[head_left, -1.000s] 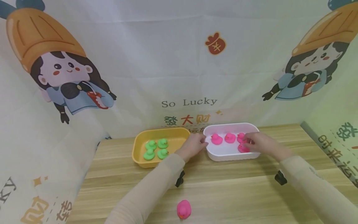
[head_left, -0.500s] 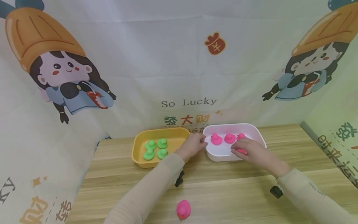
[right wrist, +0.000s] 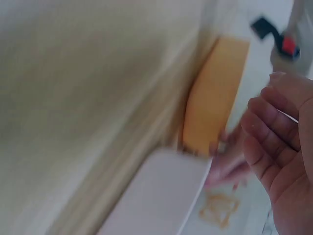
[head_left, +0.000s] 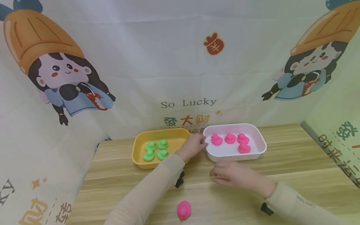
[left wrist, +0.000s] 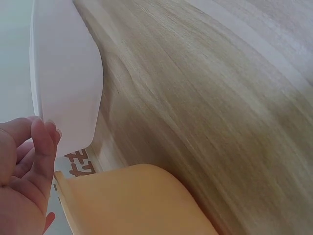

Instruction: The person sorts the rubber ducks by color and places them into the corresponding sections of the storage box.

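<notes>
In the head view my left hand is at the left end of a white plastic basket, its thumb and fingertips pinching the rim in the left wrist view. Several pink rubber ducks sit inside, one in front of the others toward the right. My right hand hovers before that basket, fingers loosely bent, nothing in them. Nearer me, a single pink rubber duck stands on the wooden table. The right wrist view shows the same hand with a bare palm.
Left of the white basket stands a yellow basket with several green rubber ducks, partly covered by my left forearm. A printed cloth hangs close behind both baskets and along the sides.
My right hand has left the front duck in the white basket and moved toward me and leftward, over the table. That duck stays in the basket. My left hand has stayed at the rim.
</notes>
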Tool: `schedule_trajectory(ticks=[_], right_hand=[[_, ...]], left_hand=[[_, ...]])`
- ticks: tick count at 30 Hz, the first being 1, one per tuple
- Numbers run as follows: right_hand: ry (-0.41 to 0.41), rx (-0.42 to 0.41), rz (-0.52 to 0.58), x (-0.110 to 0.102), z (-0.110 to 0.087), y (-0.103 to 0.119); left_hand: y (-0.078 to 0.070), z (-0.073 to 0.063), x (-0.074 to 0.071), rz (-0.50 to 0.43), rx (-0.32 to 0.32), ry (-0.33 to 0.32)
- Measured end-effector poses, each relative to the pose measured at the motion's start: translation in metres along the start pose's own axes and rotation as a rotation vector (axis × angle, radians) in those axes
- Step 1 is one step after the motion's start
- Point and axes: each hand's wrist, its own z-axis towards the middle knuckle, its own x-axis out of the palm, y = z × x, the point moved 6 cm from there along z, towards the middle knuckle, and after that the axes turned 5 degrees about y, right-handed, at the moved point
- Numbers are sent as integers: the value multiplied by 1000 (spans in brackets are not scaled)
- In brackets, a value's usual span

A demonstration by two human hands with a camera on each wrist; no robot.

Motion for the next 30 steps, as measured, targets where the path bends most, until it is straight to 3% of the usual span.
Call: schedule_trajectory(ticks=[5,11,20,25,30], right_hand=[[51,-90,-15,17,14,33],[172,-97,96,38,27,56],[209,-90,196,60,38,69],[258,-100,169,70,40,73],[258,-143,156,76,41,77]], left_hand=[[1,-1,1,-21,-7,4],[2,-1,2,-18,-6,9],[2,1,2,-14,-14,18],[3,3,3,-2,-17,19],[5,3,4,-9,-20,21]])
